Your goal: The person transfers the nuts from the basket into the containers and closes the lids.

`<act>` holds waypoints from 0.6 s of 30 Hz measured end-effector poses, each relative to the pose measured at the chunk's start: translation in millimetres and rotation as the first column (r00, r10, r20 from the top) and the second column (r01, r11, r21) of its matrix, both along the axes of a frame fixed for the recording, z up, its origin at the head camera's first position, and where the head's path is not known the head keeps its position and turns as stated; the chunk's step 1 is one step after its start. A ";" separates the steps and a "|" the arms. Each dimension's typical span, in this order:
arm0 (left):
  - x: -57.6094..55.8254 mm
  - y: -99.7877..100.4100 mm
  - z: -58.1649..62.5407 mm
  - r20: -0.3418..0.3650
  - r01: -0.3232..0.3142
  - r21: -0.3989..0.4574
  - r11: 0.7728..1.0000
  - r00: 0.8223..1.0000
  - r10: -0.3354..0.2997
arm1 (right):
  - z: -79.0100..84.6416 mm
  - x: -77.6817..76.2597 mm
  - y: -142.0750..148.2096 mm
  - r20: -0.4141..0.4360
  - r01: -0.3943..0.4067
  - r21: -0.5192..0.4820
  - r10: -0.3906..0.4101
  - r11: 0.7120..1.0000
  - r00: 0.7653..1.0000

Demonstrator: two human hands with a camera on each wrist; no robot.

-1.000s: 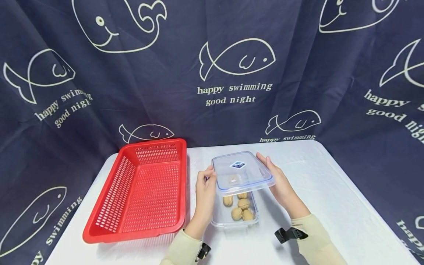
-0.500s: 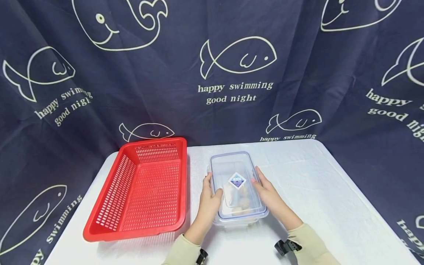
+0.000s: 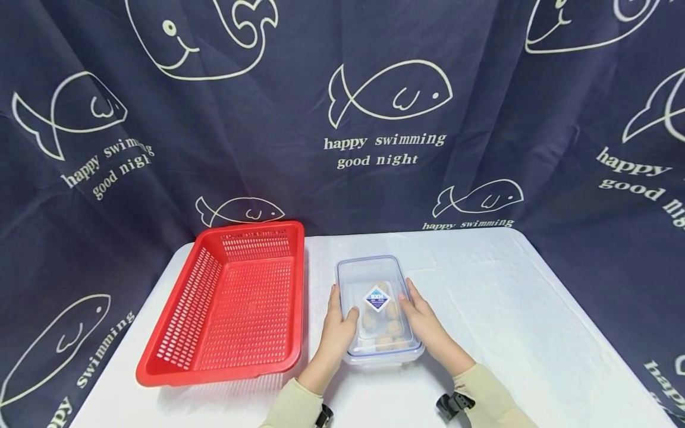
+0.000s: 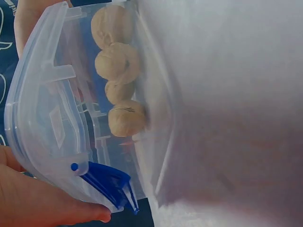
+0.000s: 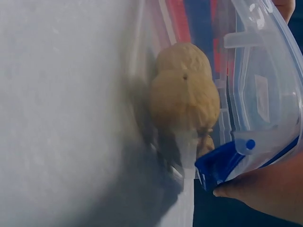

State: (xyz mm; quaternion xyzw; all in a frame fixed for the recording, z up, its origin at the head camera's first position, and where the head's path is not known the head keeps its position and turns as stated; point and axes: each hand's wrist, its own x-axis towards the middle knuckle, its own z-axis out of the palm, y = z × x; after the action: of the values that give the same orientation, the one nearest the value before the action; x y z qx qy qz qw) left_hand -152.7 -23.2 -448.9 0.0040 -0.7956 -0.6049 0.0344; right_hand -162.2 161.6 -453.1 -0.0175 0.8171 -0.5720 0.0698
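A clear lid (image 3: pixel 366 272) with a blue seal and diamond label lies over the clear plastic food box (image 3: pixel 381 360). Several walnuts (image 4: pixel 127 118) show through the box wall, and more walnuts (image 5: pixel 184 101) appear in the right wrist view. My left hand (image 3: pixel 336 331) grips the lid's left edge, thumb on top and fingers along the side. Opposite it, my right hand (image 3: pixel 428 326) holds the right edge in the same way. A blue latch (image 4: pixel 108 184) angles outward beside the left fingertip; another blue latch (image 5: pixel 220 163) sticks out beside the right one.
To the left stands a red perforated basket (image 3: pixel 246 315), its near right corner close to the left forearm. A white cloth (image 3: pixel 508 309) covers the table. Behind it hangs a dark blue curtain (image 3: pixel 385 196) with fish drawings.
The lid, tilted above the box a second ago with walnuts showing below it, has come down flat over the box. Both hands moved with it, and since then lid and hands have shifted slightly left.
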 end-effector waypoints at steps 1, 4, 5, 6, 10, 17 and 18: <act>-0.5 0.3 -0.5 -0.003 -0.003 -0.002 1.000 1.000 0.003 | -0.6 -0.2 -0.3 0.001 0.000 0.003 0.000 1.000 1.000; -0.9 1.2 -1.1 -0.019 -0.015 -0.004 1.000 1.000 0.015 | -2.8 -0.8 -1.5 0.002 0.010 0.009 -0.010 1.000 1.000; -0.7 1.4 -0.9 -0.025 -0.017 -0.003 1.000 1.000 0.017 | -3.6 -0.9 -1.8 0.001 0.011 0.010 -0.011 1.000 1.000; -0.3 1.6 -0.5 -0.030 -0.021 -0.002 1.000 0.999 0.020 | -4.3 -1.0 -2.1 0.000 0.012 0.010 -0.012 1.000 1.000; 1.1 1.5 0.5 -0.042 -0.022 -0.004 1.000 0.999 0.022 | -5.3 -0.4 -3.2 0.004 0.018 0.010 -0.018 1.000 1.000; 1.7 0.7 -1.5 -0.057 -0.012 -0.019 1.000 0.998 0.011 | -6.6 3.6 -4.3 0.011 0.031 0.017 -0.032 0.999 0.999; 1.6 0.6 -2.4 -0.060 -0.012 -0.022 1.000 0.998 0.010 | -7.1 4.3 -4.7 0.011 0.032 0.017 -0.032 0.999 0.999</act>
State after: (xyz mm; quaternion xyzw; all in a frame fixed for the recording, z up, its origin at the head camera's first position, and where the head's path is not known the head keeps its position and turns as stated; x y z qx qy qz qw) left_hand -151.1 -22.6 -451.3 -0.0101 -0.8008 -0.5956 0.0616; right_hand -157.9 156.9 -460.2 -0.0007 0.8218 -0.5660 0.0655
